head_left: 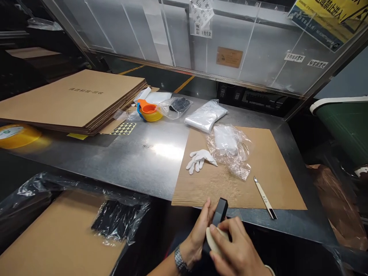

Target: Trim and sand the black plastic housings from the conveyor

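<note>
A dark, straight-edged block (pixel 220 211) sits in my left hand (pixel 197 234), its far end tilted up just off the table's front edge. The fingers of my left hand curl along its side. My right hand (pixel 240 245) is closed around an off-white, rounded piece (pixel 213 242), which lies against the block's near part. What that piece is made of I cannot make out. Beyond my hands is a sheet of brown cardboard (pixel 273 165). On it rest a white glove (pixel 200 159), a crumpled clear plastic bag (pixel 238 161) and a pale-handled craft knife (pixel 264 199).
Stacked flat cardboard (pixel 71 99) covers the metal table's left side, beside a yellow tape roll (pixel 20 137). An orange-and-yellow tape dispenser (pixel 149 112), a bagged dark item (pixel 179 104) and a white packet (pixel 205 115) stand further back. Lower left is a plastic-lined box (pixel 66 230).
</note>
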Action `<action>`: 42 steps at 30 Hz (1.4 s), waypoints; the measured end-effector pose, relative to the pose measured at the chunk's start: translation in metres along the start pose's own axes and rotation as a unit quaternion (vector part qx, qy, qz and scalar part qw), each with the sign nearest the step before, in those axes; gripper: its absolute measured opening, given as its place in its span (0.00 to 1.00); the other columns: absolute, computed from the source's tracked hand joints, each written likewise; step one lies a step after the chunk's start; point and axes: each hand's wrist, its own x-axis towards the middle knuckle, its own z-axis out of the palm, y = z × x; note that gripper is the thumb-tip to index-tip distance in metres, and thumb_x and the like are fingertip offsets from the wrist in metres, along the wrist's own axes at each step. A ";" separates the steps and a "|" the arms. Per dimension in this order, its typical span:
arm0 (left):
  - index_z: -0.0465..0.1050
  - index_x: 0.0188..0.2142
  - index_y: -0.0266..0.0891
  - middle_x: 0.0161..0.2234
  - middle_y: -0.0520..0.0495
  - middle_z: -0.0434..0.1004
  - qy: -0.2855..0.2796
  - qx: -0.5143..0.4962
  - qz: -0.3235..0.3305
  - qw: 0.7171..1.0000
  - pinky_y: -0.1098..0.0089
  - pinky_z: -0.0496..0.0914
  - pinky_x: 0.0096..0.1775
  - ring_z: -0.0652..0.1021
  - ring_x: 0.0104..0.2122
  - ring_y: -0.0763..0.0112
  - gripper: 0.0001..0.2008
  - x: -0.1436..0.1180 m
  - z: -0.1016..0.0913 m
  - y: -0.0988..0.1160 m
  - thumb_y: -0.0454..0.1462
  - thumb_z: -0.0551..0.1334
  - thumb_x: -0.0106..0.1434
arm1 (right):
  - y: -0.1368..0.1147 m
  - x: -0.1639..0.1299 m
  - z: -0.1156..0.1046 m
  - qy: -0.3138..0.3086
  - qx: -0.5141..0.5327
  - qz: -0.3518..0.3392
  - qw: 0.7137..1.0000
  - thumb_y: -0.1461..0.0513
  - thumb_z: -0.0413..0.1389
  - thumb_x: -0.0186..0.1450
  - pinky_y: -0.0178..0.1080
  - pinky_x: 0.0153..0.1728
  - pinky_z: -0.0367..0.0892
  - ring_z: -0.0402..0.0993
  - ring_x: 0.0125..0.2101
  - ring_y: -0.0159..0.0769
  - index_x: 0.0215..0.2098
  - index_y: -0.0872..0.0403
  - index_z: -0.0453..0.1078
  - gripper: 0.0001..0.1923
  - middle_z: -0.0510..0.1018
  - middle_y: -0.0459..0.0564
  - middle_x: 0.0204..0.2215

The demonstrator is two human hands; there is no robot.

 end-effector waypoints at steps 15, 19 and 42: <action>0.67 0.27 0.32 0.21 0.48 0.70 -0.029 -0.189 -0.072 0.979 0.73 0.71 0.26 0.74 0.21 0.73 0.22 0.007 0.002 0.015 0.50 0.51 0.62 | 0.007 -0.030 0.024 0.088 0.033 0.009 0.996 0.67 0.52 0.59 0.41 0.28 0.69 0.67 0.34 0.39 0.61 0.55 0.54 0.31 0.68 0.57 0.37; 0.65 0.27 0.32 0.20 0.49 0.68 0.058 -0.196 -0.022 0.979 0.75 0.71 0.24 0.70 0.18 0.77 0.19 0.006 0.006 0.017 0.46 0.51 0.64 | 0.002 -0.025 0.030 0.117 -0.031 -0.040 0.992 0.65 0.53 0.58 0.41 0.30 0.71 0.70 0.35 0.41 0.58 0.57 0.58 0.29 0.70 0.57 0.35; 0.72 0.39 0.26 0.39 0.37 0.78 -0.014 -0.117 0.042 0.992 0.53 0.66 0.50 0.78 0.39 0.58 0.10 -0.002 -0.009 0.025 0.33 0.58 0.60 | 0.175 -0.056 0.018 0.121 -0.260 0.336 0.897 0.55 0.43 0.66 0.49 0.37 0.61 0.62 0.35 0.46 0.42 0.60 0.68 0.19 0.67 0.58 0.33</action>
